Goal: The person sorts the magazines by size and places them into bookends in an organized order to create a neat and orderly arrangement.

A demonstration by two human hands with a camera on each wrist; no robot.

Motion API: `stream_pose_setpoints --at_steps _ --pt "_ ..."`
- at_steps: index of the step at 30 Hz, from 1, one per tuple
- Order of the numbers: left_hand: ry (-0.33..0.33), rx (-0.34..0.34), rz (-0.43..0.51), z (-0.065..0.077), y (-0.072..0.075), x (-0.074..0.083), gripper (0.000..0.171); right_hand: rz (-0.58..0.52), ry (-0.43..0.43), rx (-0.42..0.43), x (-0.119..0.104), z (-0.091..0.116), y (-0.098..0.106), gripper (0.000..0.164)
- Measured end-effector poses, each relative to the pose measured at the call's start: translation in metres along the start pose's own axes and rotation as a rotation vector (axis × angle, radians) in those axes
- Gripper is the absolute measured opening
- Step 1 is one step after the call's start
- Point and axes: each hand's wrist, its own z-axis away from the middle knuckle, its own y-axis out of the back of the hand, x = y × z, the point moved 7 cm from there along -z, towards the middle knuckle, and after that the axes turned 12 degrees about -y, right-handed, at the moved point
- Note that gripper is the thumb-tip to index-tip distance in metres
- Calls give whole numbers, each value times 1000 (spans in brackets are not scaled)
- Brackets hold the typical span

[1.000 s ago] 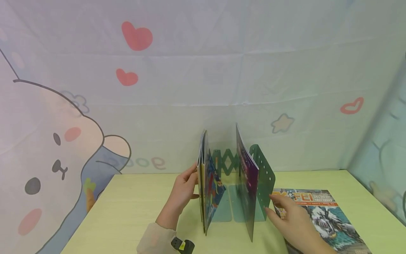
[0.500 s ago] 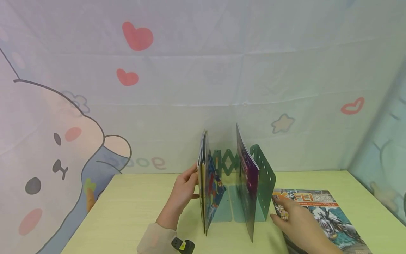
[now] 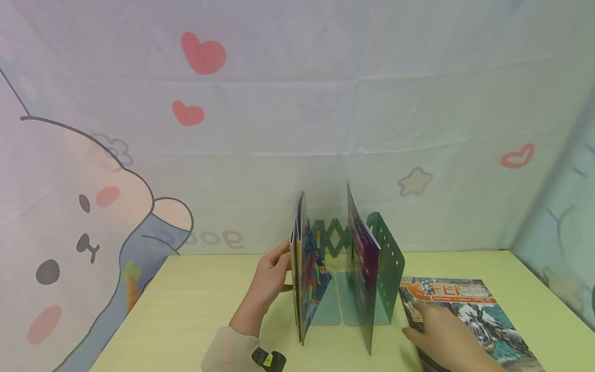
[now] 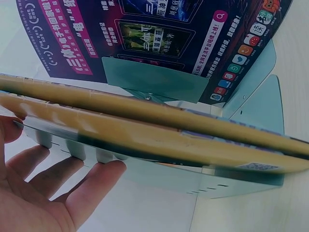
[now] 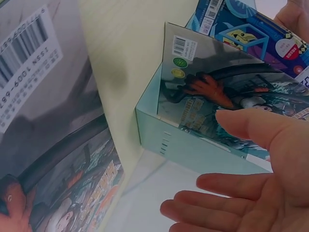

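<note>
My left hand (image 3: 267, 279) touches the outer face of the left green bookend plate (image 4: 159, 176) with spread, fairly straight fingers. Several thin magazines (image 4: 145, 113) with yellowish spines stand upright just inside that plate. Against the right perforated plate (image 3: 388, 258) leans another magazine, its dark purple side (image 4: 159, 29) facing left. My right hand (image 3: 443, 330) is over the left part of a magazine (image 3: 492, 320) that lies on the table, cover up. In the right wrist view its fingers are extended with nothing between them.
A folding lattice (image 3: 335, 237) joins the two bookend plates at the back. Between the upright magazines, the green base plates (image 3: 325, 307) lie on the pale yellow table (image 3: 209, 279). A printed cloth (image 3: 288, 113) hangs behind.
My right hand has moved away from the right bookend plate, rightward and slightly down over the lying magazine. My left hand and the upright magazines have stayed put.
</note>
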Motion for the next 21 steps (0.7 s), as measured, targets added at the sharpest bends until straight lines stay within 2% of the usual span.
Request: stream_pose_setpoints --at_steps 11,21 --pt "11 7 -3 0 0 -1 46 97 -75 -63 12 -7 -13 76" --pt "10 5 -12 0 0 -1 46 132 -114 -105 24 -11 -25 66"
